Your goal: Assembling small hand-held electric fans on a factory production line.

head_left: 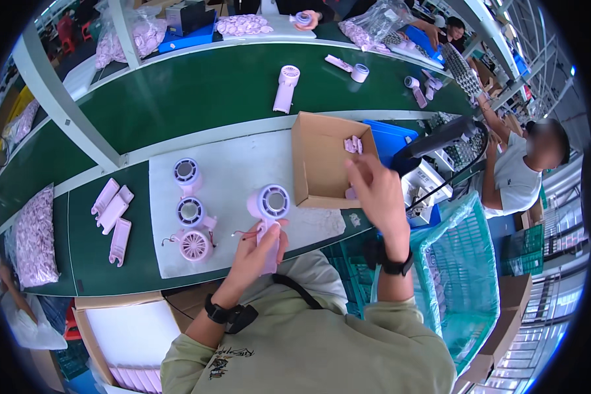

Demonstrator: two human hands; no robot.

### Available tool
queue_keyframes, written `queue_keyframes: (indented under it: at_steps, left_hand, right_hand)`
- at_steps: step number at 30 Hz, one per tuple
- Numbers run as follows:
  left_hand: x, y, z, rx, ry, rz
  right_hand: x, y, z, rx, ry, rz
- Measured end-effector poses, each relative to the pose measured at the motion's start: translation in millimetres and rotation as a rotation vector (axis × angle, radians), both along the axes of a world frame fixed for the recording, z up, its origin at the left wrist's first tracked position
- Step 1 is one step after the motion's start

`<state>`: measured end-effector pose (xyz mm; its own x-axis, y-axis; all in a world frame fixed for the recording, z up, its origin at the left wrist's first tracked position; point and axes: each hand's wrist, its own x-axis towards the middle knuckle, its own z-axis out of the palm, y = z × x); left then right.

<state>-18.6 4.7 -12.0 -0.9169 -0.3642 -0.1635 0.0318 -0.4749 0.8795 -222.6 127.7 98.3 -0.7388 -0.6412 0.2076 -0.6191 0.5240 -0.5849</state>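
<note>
A pink round-headed plastic fan [270, 205] is filling your left hand's [249, 255] grip. Your right hand [378, 194], grip unclear, is hovering over a brown cardboard box [320, 161].

In the open brown cardboard box [322, 157] at the worktop's [98, 262] far edge, a small pink plastic piece [350, 194] is partly hidden behind the bare right hand [379, 197]. The bare left hand [253, 251] covers part of the lilac round-headed fan [261, 205].
</note>
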Motion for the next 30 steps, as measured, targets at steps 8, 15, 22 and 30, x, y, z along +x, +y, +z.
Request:
queue_keyframes:
  at_steps: [8, 15, 22, 30]
  left_hand:
    - [-1.3, -14.0, 0.5, 0.655, 0.249, -0.061]
    - [-4.2, -14.6, -15.7, 0.346, 0.11, -0.031]
    - [-5.3, -4.5, -17.6, 0.204, 0.11, -0.03]
    - [2.4, -7.9, -31.8, 0.185, 0.223, -0.083]
  right_hand:
    - [-107.7, 8.4, -54.5, 0.565, 0.214, 0.272]
    - [-115.7, 7.8, -48.3, 0.651, 0.161, 0.383]
    - [-109.9, 12.6, -33.3, 0.39, 0.167, 0.3]
    - [45.7, -5.8, -7.5, -0.254, -0.621, 0.314]
